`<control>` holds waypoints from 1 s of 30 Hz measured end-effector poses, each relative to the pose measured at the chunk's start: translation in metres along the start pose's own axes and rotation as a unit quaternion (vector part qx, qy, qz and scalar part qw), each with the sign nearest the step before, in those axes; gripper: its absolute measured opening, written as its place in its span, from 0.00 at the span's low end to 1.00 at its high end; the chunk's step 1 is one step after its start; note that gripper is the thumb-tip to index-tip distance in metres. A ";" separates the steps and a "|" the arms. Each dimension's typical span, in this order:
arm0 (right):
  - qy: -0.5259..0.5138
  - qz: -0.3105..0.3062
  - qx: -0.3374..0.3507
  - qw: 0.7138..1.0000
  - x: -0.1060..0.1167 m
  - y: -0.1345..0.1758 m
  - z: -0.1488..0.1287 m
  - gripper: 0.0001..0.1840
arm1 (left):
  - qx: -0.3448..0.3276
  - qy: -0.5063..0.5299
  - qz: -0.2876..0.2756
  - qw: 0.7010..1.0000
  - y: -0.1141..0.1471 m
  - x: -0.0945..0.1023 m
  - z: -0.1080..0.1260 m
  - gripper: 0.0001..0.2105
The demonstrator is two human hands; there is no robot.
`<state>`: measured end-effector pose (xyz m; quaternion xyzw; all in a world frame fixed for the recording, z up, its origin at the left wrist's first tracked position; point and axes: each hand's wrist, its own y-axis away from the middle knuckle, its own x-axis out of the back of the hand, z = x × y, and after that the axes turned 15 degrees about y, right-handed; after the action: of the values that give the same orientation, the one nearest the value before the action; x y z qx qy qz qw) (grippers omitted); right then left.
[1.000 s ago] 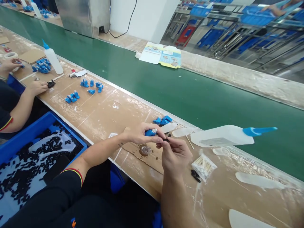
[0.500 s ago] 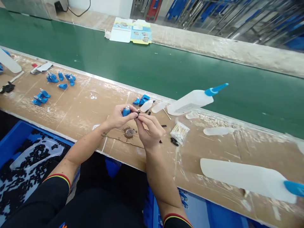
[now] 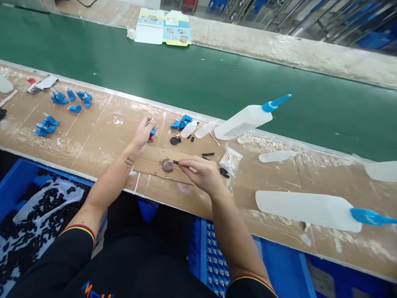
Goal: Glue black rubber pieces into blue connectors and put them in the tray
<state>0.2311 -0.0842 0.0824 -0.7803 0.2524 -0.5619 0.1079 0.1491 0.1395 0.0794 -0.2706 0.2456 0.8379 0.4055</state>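
Observation:
My left hand is closed around a small blue plastic part, mostly hidden by the fingers. My right hand pinches a small black piece at the fingertips. Its tip is at the rim of a small clear round cup, which sits in a dark wet stain on a flat cardboard strip. Behind the cup lie a black round cap and a few small black bits. More blue parts stand beyond them.
White squeeze bottles with blue nozzles lie right, one behind, one nearer. A bag of cotton swabs lies beside my right hand. Blue parts cluster at left. A green conveyor belt runs behind; a blue bin holds black pieces.
My hands were together at the blue part and have moved apart. The left has drawn back leftward with it; the right has come down to the cup with the black piece. The view has shifted.

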 end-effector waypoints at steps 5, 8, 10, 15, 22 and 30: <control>0.057 -0.063 0.028 0.996 -0.016 0.015 0.005 0.09 | 0.024 0.056 0.041 0.997 -0.002 0.008 0.008 0.15; 0.082 -0.063 0.067 0.992 -0.022 0.011 0.006 0.09 | 0.040 0.063 0.060 0.995 0.001 0.007 0.008 0.15; 0.088 -0.054 0.087 0.991 -0.024 0.010 0.007 0.08 | 0.054 0.048 0.067 0.995 0.002 0.005 0.008 0.14; 0.057 -0.036 0.091 0.994 -0.018 0.011 0.008 0.07 | 0.043 0.028 0.034 0.998 0.000 0.004 0.007 0.05; -0.108 0.098 -0.072 0.987 -0.001 -0.038 0.005 0.03 | 0.041 -0.061 -0.122 0.990 0.005 0.007 0.004 0.22; -0.243 0.132 -0.087 0.957 -0.033 -0.060 0.012 0.05 | 0.050 -0.150 -0.210 0.965 0.005 0.006 -0.001 0.26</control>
<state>0.2510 -0.0173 0.0783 -0.8593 0.3675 -0.3117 0.1713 0.1419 0.1393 0.0756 -0.1670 0.1611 0.7517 0.6174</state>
